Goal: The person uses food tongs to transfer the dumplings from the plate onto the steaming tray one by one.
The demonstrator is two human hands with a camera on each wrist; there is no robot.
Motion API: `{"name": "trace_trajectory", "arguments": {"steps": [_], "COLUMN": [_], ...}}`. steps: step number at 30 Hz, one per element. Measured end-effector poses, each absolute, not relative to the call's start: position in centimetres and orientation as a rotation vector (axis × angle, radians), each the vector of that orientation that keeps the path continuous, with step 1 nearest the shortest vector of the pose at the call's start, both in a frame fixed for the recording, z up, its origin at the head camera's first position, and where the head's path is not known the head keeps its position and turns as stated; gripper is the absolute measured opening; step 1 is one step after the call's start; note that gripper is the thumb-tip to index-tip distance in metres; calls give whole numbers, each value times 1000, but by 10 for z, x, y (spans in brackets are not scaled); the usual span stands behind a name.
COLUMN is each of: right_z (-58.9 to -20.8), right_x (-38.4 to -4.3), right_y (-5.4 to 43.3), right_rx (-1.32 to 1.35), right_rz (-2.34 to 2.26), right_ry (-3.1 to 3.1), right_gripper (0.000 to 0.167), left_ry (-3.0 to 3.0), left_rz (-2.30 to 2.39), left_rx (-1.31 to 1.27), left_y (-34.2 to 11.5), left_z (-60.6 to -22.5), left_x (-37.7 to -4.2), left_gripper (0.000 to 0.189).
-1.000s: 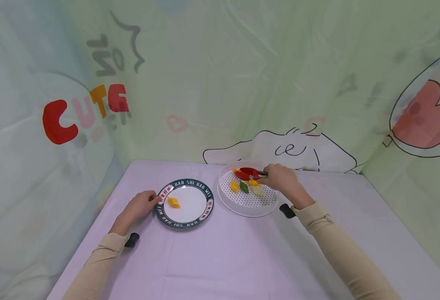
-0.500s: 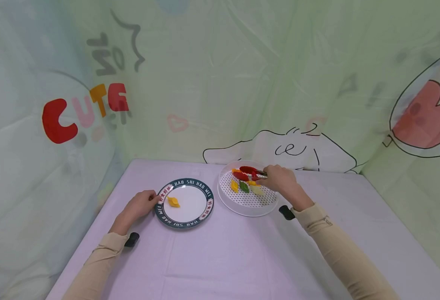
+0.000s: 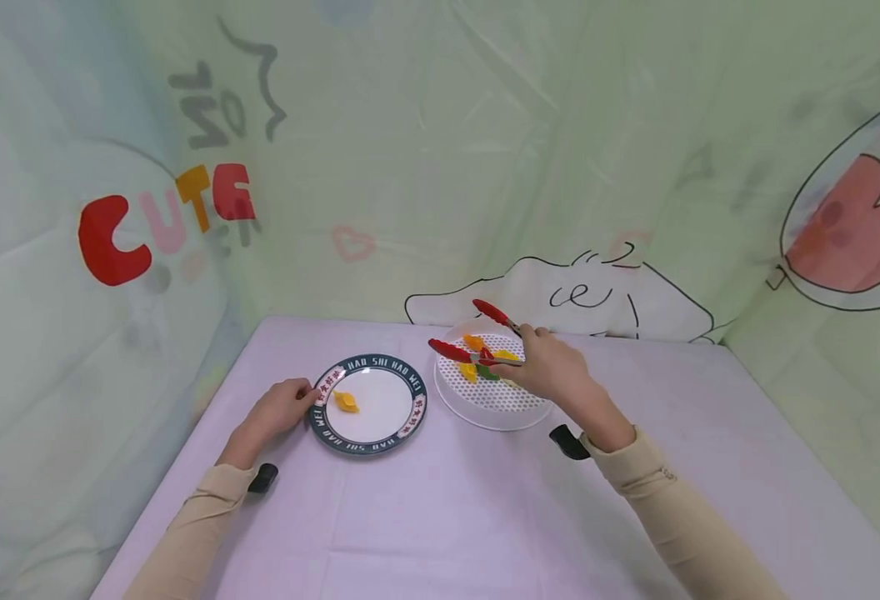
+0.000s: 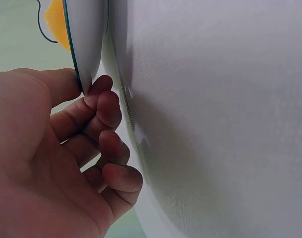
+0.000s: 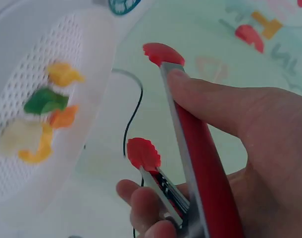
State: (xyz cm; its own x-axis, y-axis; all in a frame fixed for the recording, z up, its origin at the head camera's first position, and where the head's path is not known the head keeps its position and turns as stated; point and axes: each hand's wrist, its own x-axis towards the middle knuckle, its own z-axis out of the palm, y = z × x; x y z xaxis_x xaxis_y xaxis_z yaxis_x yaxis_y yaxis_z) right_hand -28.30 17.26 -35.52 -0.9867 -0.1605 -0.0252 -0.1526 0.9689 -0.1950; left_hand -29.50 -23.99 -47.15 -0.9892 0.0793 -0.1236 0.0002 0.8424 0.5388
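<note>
My left hand [image 3: 282,407] pinches the left rim of a white plate [image 3: 380,408] with a dark green patterned border. In the left wrist view, the thumb is on top and fingertips lie under the rim. One yellow dumpling-shaped piece [image 3: 346,402] lies on the plate. Red-tipped tongs [image 3: 451,350] are in my right hand [image 3: 560,367], their arms spread wide with nothing between the tips, over a white perforated basket [image 3: 507,404]. Inside the basket are an orange piece [image 3: 473,342], a green piece [image 5: 44,101], a pale piece [image 5: 17,139] and yellow pieces [image 5: 63,74].
A pale lilac cloth covers the table [image 3: 425,517]. Printed curtains [image 3: 380,150] stand behind it and along both sides. The basket stands near the back edge, just right of the plate.
The tongs were nearly closed and low in the basket around the orange piece; now they are raised and spread, and the orange piece lies in the basket. The left hand and plate stay put.
</note>
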Motion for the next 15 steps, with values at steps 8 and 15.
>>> {"name": "trace_trajectory", "arguments": {"steps": [8,15], "right_z": [-397,-442], "right_x": [-252,-236], "right_y": [120,82], "right_rx": [-468,-624], "right_rz": [-529,-594], "right_ry": [3042,2986], "right_gripper": [90,78], "left_ry": [2880,2878], "left_rz": [833,826], "left_rx": [47,35], "left_y": [-242,-240], "left_z": [-474,-473], "left_x": [-296,-297], "left_gripper": [26,25]}}
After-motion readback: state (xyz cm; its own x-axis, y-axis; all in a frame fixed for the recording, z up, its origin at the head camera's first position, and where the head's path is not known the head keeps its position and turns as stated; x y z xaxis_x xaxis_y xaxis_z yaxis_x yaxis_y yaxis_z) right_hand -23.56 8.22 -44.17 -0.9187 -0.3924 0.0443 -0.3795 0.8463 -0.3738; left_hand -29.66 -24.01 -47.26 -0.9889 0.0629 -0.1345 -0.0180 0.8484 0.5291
